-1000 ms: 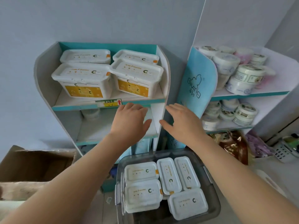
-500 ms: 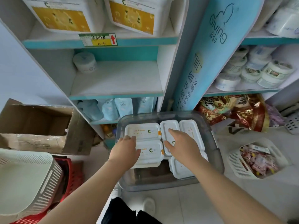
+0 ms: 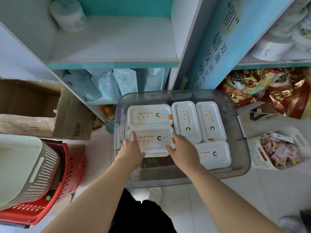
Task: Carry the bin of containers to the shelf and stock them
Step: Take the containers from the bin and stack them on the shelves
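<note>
Head view: the step in hand is lifting one container out of the bin (image 3: 185,95) for stocking. The left hand (image 3: 131,148) takes the left end of the near-left container (image 3: 152,140), one finger lying along the lid and the others dropping over the end beside the bin wall. The right hand (image 3: 182,147) takes the right end, thumb on the near edge of the lid and fingers tucked into the seam against its neighbours. Both hands are closed on it, though whether the fingertips reach beneath is hidden.

To do it well, I judge the lift should go straight up, level, with even pressure from both ends (the lid looks like thin moulded plastic and could pop if squeezed at one corner). The tight fit on the right calls for care not to drag the upright container (image 3: 186,122) along. The bare middle shelf (image 3: 114,47) above, with only a white roll (image 3: 68,14) at its back-left corner, looks the likely place for it.

The container is a white rectangular tub with rounded corners, small orange print, a green-and-black "C" mark and an orange tab at the right end. It sits in the near-left corner of the clear grey bin, touching a matching one at the back-left corner (image 3: 149,115). Three more fill the right side, and a strip of bin floor along the near edge lies bare. The bin stands low in front of the shelf unit.
</note>
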Tool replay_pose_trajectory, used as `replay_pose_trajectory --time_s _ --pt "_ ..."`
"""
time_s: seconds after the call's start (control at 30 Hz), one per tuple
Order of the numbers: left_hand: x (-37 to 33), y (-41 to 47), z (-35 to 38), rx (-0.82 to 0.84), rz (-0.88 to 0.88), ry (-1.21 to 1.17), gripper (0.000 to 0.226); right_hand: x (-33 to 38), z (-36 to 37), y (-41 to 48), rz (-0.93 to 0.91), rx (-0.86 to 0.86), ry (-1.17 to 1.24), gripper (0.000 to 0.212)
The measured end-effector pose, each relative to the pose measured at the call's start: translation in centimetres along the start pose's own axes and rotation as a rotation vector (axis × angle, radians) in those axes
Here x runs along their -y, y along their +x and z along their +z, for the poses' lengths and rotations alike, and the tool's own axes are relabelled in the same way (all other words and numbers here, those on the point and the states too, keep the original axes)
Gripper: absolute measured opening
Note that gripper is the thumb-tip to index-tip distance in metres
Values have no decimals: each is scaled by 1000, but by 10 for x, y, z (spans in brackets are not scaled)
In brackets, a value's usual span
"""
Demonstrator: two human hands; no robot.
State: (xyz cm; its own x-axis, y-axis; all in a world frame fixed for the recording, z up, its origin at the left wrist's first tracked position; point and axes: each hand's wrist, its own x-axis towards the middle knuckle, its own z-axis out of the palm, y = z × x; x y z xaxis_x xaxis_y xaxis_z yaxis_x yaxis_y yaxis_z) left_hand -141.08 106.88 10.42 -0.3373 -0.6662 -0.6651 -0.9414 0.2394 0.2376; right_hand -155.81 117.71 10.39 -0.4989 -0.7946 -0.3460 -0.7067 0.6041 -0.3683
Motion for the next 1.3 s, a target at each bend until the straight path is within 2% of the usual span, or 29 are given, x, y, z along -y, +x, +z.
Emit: replay_pose_trajectory --time_s 0.17,0.3,0.4,0.53,0.73,1.03,1.2,1.3 --pt "-1 12 11 -17 -28 18 98 -1 15 7 -4 -57 -34 58" --pt "-2 17 15 -27 -57 33 104 -2 30 11 -9 -35 -32 68" --pt "-1 20 18 -37 -72 21 108 -1 44 13 10 -1 60 75" --pt "0 25 21 -52 -71 -25 108 1 50 17 27 -57 176 76" --pt "-5 18 12 -6 -104 -64 107 0 36 15 33 -92 29 74" --pt "-8 -31 -50 -71 49 -73 105 17 -39 -11 64 -124 23 62" --pt "-14 -72 -109 -151 144 -145 93 45 -112 -30 22 -188 15 61" --pt "-18 -101 -147 -194 255 -230 74 62 -158 -44 -15 -260 7 61"
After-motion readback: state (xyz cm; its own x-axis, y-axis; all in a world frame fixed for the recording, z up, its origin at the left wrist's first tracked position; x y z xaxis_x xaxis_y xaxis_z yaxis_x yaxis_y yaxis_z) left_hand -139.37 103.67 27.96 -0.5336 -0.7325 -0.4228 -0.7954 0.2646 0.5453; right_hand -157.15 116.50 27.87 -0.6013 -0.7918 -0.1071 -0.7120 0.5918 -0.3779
